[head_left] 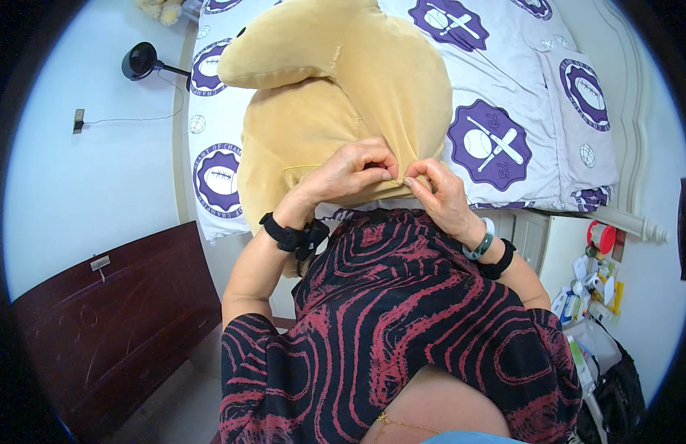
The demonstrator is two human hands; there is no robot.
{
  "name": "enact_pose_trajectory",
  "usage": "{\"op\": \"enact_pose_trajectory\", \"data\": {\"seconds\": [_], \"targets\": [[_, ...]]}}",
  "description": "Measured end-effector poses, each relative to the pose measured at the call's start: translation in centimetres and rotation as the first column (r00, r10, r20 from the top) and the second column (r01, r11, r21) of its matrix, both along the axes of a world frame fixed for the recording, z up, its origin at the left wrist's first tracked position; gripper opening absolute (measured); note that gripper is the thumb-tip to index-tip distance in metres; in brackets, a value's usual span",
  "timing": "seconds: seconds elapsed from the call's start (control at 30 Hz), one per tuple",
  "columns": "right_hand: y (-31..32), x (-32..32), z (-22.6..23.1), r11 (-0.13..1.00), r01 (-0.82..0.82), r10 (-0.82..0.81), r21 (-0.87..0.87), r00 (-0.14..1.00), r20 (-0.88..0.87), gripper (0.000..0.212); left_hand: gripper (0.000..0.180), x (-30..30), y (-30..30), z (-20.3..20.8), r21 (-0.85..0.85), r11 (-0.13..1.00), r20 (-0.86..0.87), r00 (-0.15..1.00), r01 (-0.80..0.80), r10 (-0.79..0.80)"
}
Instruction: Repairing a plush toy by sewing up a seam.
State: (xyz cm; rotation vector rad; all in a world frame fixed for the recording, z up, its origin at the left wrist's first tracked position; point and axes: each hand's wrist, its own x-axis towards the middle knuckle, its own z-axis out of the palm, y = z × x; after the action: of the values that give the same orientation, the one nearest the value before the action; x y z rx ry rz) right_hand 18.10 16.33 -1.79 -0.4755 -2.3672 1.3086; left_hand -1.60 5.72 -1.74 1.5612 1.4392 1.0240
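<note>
A large tan plush toy (402,81) rests at the edge of the bed in front of me, its seam lines showing and a dark eye near its upper left. Close together at its near edge, both hands pinch the soft fabric. My left hand (354,170) is closed, thumb and forefinger gripping a fold. Just to its right, my right hand (441,194) is closed on the same fold by its fingertips. A thin yellow thread (293,167) curves over the plush beside my left wrist. Whether a needle sits between the fingers is too small to tell.
Under the toy spreads a white sheet (535,89) with purple baseball badges. A black round device (141,61) is at the left wall. A dark red wooden panel (121,318) stands lower left. At right are a white cabinet (532,240) and assorted small packages (591,285).
</note>
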Motion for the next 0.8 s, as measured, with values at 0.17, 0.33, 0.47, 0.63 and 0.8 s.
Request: {"op": "enact_pose_trajectory", "data": {"seconds": [0.17, 0.33, 0.47, 0.63, 0.8], "targets": [[0.2, -0.1, -0.3, 0.998, 0.003, -0.003, -0.060, 1.000, 0.010, 0.010, 0.007, 0.3, 0.0, 0.0, -0.035, 0.999, 0.028, 0.999, -0.038, 0.039], [0.3, -0.1, -0.4, 0.997, -0.014, 0.018, -0.071, 0.999, 0.050, 0.011, 0.008, -0.2, -0.5, -0.8, -0.042, 0.997, 0.067, 0.995, -0.070, 0.073], [0.1, -0.2, -0.3, 0.998, -0.018, 0.019, -0.054, 1.000, 0.023, 0.011, 0.007, -0.6, -0.6, -1.0, -0.017, 0.997, 0.041, 0.996, -0.075, 0.076], [0.1, -0.2, -0.4, 0.999, -0.025, 0.026, -0.047, 1.000, 0.012, 0.011, 0.007, -1.0, -0.5, -1.2, 0.020, 0.997, 0.016, 0.997, -0.079, 0.078], [0.1, -0.1, -0.3, 0.998, -0.024, 0.025, -0.051, 1.000, 0.019, 0.011, 0.006, -1.0, -0.4, -1.3, 0.027, 0.997, 0.012, 0.997, -0.071, 0.071]]}}
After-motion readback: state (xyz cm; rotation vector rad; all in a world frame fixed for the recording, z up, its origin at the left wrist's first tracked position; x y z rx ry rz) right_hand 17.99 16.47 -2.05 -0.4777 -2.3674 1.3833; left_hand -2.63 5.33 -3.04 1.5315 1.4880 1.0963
